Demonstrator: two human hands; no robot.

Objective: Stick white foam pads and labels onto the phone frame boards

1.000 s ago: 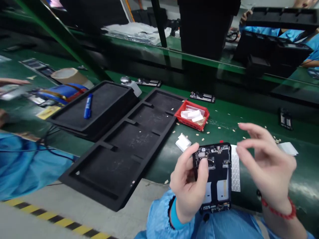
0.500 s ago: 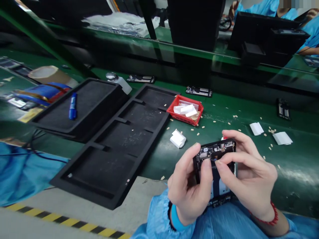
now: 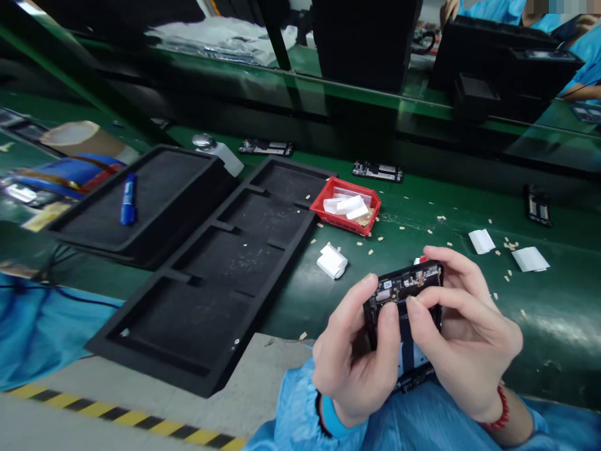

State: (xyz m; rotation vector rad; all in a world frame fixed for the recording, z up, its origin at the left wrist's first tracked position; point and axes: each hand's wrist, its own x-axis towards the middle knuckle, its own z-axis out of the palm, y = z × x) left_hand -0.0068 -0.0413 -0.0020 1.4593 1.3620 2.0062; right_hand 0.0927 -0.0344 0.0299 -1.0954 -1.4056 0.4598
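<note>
Right hand (image 3: 462,351) has come in from open air onto the phone frame (image 3: 404,313), fingers pinching its top edge while left hand (image 3: 354,357) grips the side above the desk (image 3: 539,313); seating step, next likely needs careful pressing.

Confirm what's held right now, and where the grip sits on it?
An open phone chassis, held in both hands: left hand grips its left edge with the thumb on the top board area; right hand wraps the right edge, thumb pressing near the top.
</note>
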